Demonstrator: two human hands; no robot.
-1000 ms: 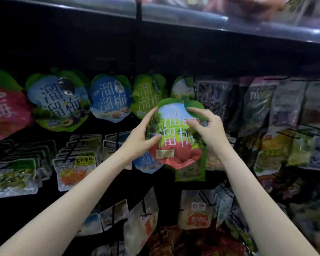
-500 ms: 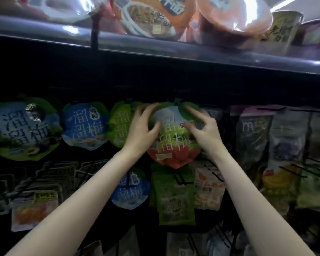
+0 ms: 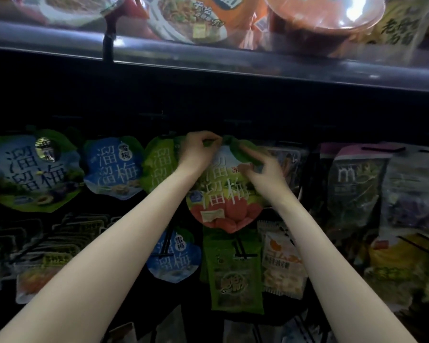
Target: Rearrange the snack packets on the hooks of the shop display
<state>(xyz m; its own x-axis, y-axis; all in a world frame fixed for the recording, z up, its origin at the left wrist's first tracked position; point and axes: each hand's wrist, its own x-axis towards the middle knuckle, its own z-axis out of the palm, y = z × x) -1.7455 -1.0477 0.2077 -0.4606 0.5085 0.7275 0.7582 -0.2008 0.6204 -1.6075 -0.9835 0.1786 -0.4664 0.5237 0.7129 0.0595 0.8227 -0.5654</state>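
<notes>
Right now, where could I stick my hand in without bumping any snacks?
Try the dark band between the top shelf edge and the hanging packets. Lower down it's crowded: both hands grip the red-bottomed packet, squeezed between the green packet and grey packets.

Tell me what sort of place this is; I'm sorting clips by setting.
Most likely a shop's snack aisle: rows of packets hang on hooks, such as the blue packet, instant noodle bowls sit on the shelf above, and both hands hang a red-bottomed packet.
</notes>
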